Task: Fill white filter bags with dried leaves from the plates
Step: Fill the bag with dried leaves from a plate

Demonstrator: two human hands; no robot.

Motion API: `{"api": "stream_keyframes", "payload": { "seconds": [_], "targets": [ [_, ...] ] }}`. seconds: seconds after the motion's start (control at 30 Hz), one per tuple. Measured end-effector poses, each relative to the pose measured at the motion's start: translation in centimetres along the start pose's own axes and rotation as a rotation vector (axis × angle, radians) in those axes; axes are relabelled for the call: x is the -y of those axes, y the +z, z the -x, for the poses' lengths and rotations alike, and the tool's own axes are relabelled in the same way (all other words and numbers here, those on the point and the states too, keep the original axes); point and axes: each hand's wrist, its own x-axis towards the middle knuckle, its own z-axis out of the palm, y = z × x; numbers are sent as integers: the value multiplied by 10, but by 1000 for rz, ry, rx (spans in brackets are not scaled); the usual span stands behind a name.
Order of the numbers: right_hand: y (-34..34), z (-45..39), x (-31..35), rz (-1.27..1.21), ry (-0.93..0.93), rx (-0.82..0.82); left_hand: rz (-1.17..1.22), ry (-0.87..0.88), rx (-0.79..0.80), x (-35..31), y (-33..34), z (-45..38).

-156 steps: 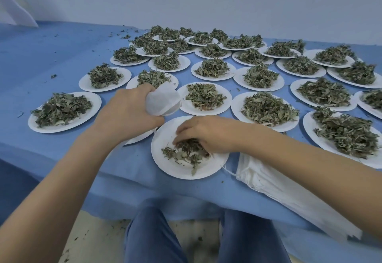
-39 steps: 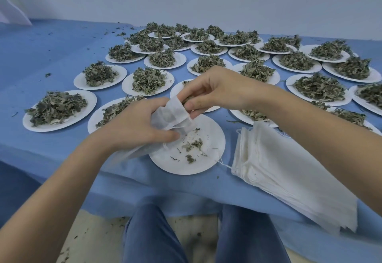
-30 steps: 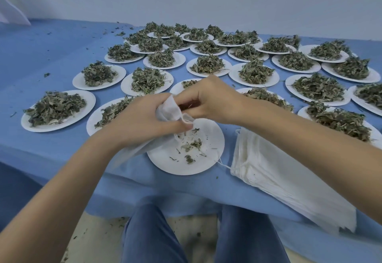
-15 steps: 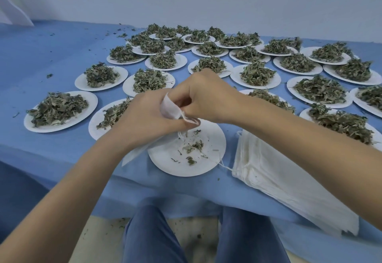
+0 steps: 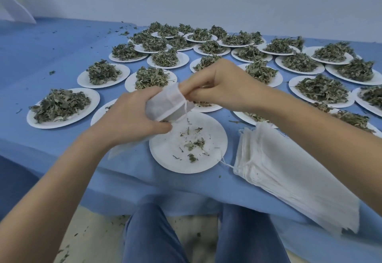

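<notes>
Evidently one filter bag is gripped by the left hand above the nearly emptied plate, while its mouth is pinched by the right hand. Beyond that plate, many heaped plates are left; beside it lies a stack of unfilled bags.

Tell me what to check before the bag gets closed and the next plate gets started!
1. Bag held firmly: ok. The left hand wraps the filter bag.
2. String in reach: ok. The right hand pinches at the bag's mouth, where the drawstring hangs.
3. Plate emptied: not ok. A few leaf scraps lie on the near plate.
4. Bag full enough: cannot tell; the left hand hides most of it.
5. Spare bags ready: ok. The stack of empty bags lies right of the plate.
6. More leaves waiting: ok. Full plates sit behind.
</notes>
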Motion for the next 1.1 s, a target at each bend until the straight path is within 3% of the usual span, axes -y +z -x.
{"api": "stream_keyframes", "payload": {
  "seconds": [0.07, 0.1, 0.23, 0.4, 0.57, 0.73, 0.9, 1.1],
  "targets": [
    [5, 3, -10, 25, 50, -111, 10, -63, 36, 8, -2, -1],
    [9, 4, -16, 139, 77, -87, 9, -90, 50, 11, -4, -1],
    [34, -1, -34, 527, 154, 314, -1, -145, 78, 16, -7, -2],
    [52, 0, -41, 723, 93, 449, 28, -156, 88, 17, -2, -2],
    [50, 18, -37, 629, 58, 430, 33, -158, 92, 16, 2, -3],
    [50, 19, -40, 692, 188, 397, 58, -124, 87, 13, 3, -1],
    [53, 28, -30, 475, 128, 442, 21, -114, 90, 14, 4, 0],
    [52, 33, -29, 389, 51, 452, 16, -86, 79, 13, 6, 1]
  ]
}}
